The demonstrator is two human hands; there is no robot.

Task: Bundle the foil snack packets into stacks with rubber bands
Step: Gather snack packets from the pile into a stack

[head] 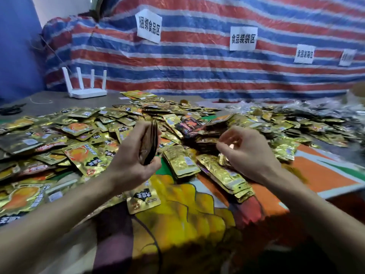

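Heaping across the bench (pixel 49 101), loose gold foil packets (pixel 83 131) fill mid-frame; a white router (pixel 85 91) stands upper left before a striped tarp (pixel 197 62); at centre the left hand (pixel 132 165) holds a stack of packets (pixel 150 143) on edge in its grip; the right hand (pixel 245 153), fingers curled, is blurred; its grip cannot be told.

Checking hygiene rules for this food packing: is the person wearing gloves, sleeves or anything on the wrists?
No. The left hand and right hand are ungloved, and both arms are bare as far as the picture shows: no sleeve, watch, ring or band.
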